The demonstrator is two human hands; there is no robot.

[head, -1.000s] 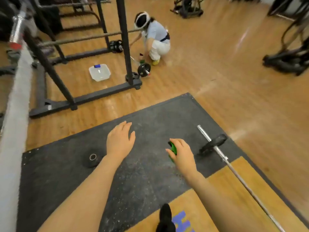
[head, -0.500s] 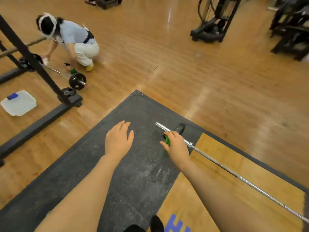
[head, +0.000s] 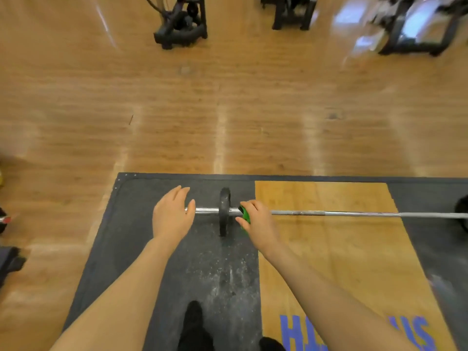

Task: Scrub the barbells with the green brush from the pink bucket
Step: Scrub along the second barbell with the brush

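The barbell [head: 329, 213] lies across a dark mat [head: 131, 239], running left to right in front of the person, its chrome shaft stretching off toward the right edge of view. The right hand [head: 257, 224] clasps a green brush [head: 245, 216], fingers curled over it, and holds it at the shaft just right of a small black plate [head: 224, 211] that stands upright on the bar. The left hand [head: 172, 216] is relaxed, fingers straight and together, palm down over the left end of the bar; whether it touches the metal cannot be told. Both forearms are bare and reach in from the near edge.

Right of the plate the bar crosses a wooden panel [head: 329, 262] set into the mat, with blue lettering [head: 354, 333] near the person. Dark shoes [head: 195, 323] show at the near edge. Another black plate [head: 462, 214] sits at the far right. Beyond the mat a wood floor [head: 228, 110] runs to black gym machines [head: 181, 24] along the far side.
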